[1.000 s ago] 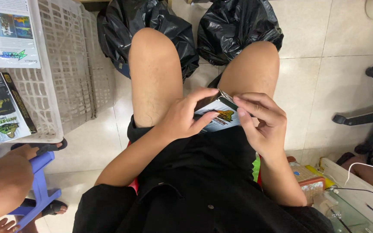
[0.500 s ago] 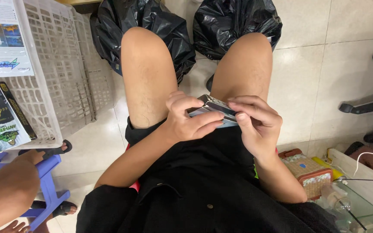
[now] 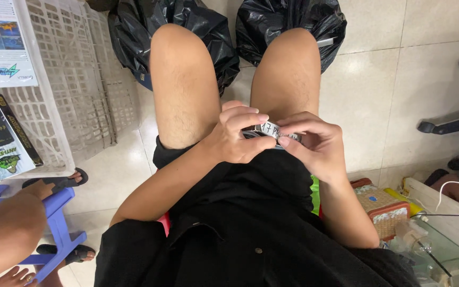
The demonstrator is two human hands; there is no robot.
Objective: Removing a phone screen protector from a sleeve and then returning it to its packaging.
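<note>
Pale tiled floor [image 3: 383,85] lies open right of the knees; two black plastic bags [image 3: 293,24] block ahead, a white lattice plastic crate [image 3: 75,90] crowds the left.

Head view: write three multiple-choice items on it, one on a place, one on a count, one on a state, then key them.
1. Where does the white plastic crate stand?
A. on the floor, upper left
B. on the person's lap
C. beside the glass table

2. How many black bags lie beyond the knees?
A. one
B. two
C. four

3. How is the small flat package held?
A. lying loose on the floor
B. in one hand only
C. between both hands

Key: 1 A, it fills the upper left; 2 B, left bag, right bag; 3 C, left hand and right hand both pinch it.
</note>
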